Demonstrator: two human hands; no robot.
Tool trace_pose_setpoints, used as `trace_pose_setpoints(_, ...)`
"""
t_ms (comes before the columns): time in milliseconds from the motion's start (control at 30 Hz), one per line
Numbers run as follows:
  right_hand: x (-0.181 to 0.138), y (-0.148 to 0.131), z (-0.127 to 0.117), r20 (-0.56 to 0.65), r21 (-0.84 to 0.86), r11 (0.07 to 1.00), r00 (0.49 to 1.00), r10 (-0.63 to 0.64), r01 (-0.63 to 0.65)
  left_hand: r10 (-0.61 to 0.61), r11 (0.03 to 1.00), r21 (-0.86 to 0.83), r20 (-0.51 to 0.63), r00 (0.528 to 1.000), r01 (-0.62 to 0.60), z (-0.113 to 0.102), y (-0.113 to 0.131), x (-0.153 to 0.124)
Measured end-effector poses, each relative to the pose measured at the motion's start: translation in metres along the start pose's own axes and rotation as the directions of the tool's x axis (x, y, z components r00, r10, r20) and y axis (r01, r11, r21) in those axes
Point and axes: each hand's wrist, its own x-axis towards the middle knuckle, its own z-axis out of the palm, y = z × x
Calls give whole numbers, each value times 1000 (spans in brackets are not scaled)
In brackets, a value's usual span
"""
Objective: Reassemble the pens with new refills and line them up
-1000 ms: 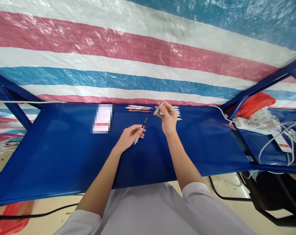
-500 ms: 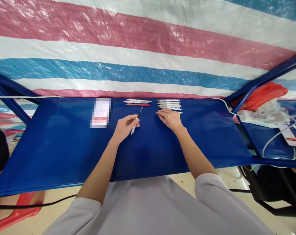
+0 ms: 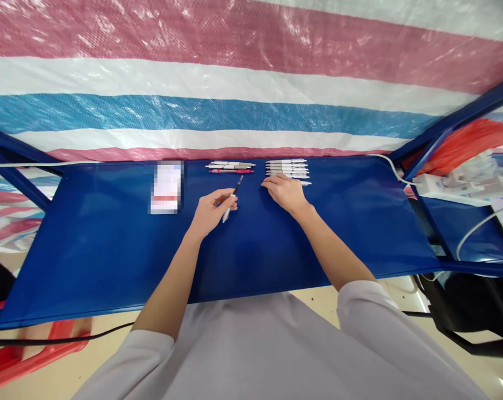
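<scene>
My left hand [image 3: 214, 211] is closed round a white pen [image 3: 226, 214] and keeps it slanted above the table. A thin dark tip section [image 3: 239, 182] juts from the pen's upper end. Over the near side of a row of white and grey pens [image 3: 286, 167] is my right hand [image 3: 285, 191], its fingers drawn together at the left end of the lowest pen [image 3: 306, 183]. Most of that pen is hidden under the hand. Left of the row lie a few white and grey pens [image 3: 230, 165] and a red pen [image 3: 231, 171].
A blurred-out white phone-like rectangle [image 3: 165, 189] lies on the blue table [image 3: 110, 250] at left. Striped plastic sheeting [image 3: 218, 83] rises behind. Blue frame bars [image 3: 438, 136] stand at the sides. At right are a white power strip [image 3: 438, 186], cables and a red bag [image 3: 468, 150].
The view has shifted slightly, so the table things appear a little higher. Both hands keep nearly the same places, the left still holding its pen.
</scene>
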Motion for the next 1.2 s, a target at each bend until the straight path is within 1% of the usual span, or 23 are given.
trace_pose_setpoints(300,0,-2,1,-26,87,996,1000,2,0,12,999,37,-1,1000,-12,3,3,-1)
trace_pose_setpoints(433,-3,-6,-2,-40,120,993,999,27,-22,10,1000,19,-2,1000,-10,3,5,-3)
trace_pose_setpoints(500,-4,-9,-3,-65,182,983,997,47,-34,11,1000,4,-1,1000,-11,3,4,-5)
trace_pose_setpoints(567,-3,-14,-5,-121,309,950,989,90,-49,16,1000,-5,2,1000,-16,3,3,-7)
trace_pose_setpoints(600,-3,-17,-6,-149,407,912,981,128,-58,19,1000,-8,3,1000,-19,2,3,-8)
trace_pose_setpoints(633,-2,-21,-7,-169,522,850,969,180,-67,24,1000,-9,3,1000,-24,2,3,-9)
trace_pose_setpoints(667,-1,-25,-9,-169,647,759,957,236,-73,29,1000,-6,1,1000,-29,1,3,-10)
trace_pose_setpoints(733,1,-36,-11,-114,868,490,929,353,-80,39,999,21,-7,999,-39,0,4,-13)
trace_pose_setpoints(767,2,-41,-13,-79,929,361,914,397,-77,44,998,41,-15,999,-44,0,5,-15)
trace_pose_setpoints(833,3,-54,-15,-1,989,134,897,442,-65,57,995,81,-19,998,-56,0,7,-18)
trace_pose_setpoints(867,2,-60,-17,55,996,34,891,450,-78,63,993,98,-17,998,-61,0,8,-19)
trace_pose_setpoints(900,2,-66,-18,106,994,-43,885,453,-97,67,991,113,-13,998,-65,0,9,-21)
trace_pose_setpoints(933,1,-72,-18,146,989,-91,878,456,-117,70,990,125,-9,998,-68,0,10,-22)
trace_pose_setpoints(1000,-1,-82,-20,195,979,-146,866,461,-142,73,988,138,-6,997,-72,0,11,-25)
trace_pose_setpoints(1200,-3,-97,-21,257,961,-223,822,508,-163,87,985,148,7,996,-87,2,9,-30)
